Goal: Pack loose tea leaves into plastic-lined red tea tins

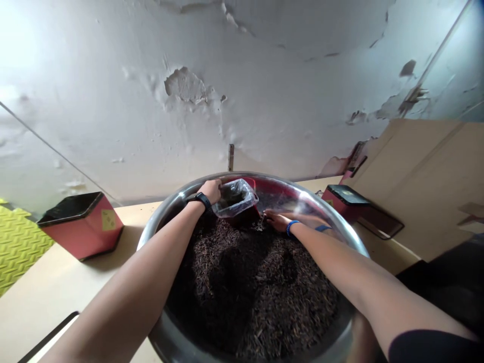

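Bright glare upper left; edges bend outward.

it is looking like a small tea-packing workshop: loose leaves (249, 287) are filling a steel basin (149, 232) at lower centre, a red tin (81, 224) sitting mid-left.

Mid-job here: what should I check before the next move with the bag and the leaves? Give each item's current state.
1. Left hand grips the plastic bag at its rim: ok.
2. Bag mouth held open: ok.
3. Bag sits inside the rim of the steel basin: ok.
4. Right hand rests on the dark loose leaves beside the bag: ok.
5. Right hand holds leaves: cannot tell.
6. Bag's fill level: cannot tell.
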Motion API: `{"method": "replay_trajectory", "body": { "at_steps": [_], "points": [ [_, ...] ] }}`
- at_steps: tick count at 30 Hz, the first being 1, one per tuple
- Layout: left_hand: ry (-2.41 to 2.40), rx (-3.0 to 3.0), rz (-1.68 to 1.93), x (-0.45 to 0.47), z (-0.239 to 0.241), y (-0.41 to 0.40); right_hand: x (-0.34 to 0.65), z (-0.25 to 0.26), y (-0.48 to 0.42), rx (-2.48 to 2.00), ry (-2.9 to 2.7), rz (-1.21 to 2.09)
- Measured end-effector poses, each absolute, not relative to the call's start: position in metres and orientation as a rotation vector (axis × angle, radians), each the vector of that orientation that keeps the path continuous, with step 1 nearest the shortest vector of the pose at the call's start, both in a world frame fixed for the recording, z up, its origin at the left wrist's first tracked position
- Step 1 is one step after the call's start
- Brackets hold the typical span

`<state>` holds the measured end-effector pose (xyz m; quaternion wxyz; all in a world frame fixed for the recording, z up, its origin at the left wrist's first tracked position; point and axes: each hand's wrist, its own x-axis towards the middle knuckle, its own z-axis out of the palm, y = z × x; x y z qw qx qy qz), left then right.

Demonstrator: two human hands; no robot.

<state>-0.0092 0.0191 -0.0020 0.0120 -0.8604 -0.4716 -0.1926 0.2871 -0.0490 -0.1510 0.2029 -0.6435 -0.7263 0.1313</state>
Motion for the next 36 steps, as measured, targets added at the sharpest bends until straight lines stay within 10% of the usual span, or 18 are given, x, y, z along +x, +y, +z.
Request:
{"method": "replay_trajectory", "body": {
  "at_steps": [10,36],
  "points": [
    [-1.849,-2.279,-1.104,-0.029,0.033,0.015,0.277,-0.159,-0.048,-1.830,-2.004,0.496],
    [-1.918,-2.293,-0.981,-0.025,0.014,0.031,0.194,-0.138,-0.059,-1.643,-1.922,0.711]
  ]
}}
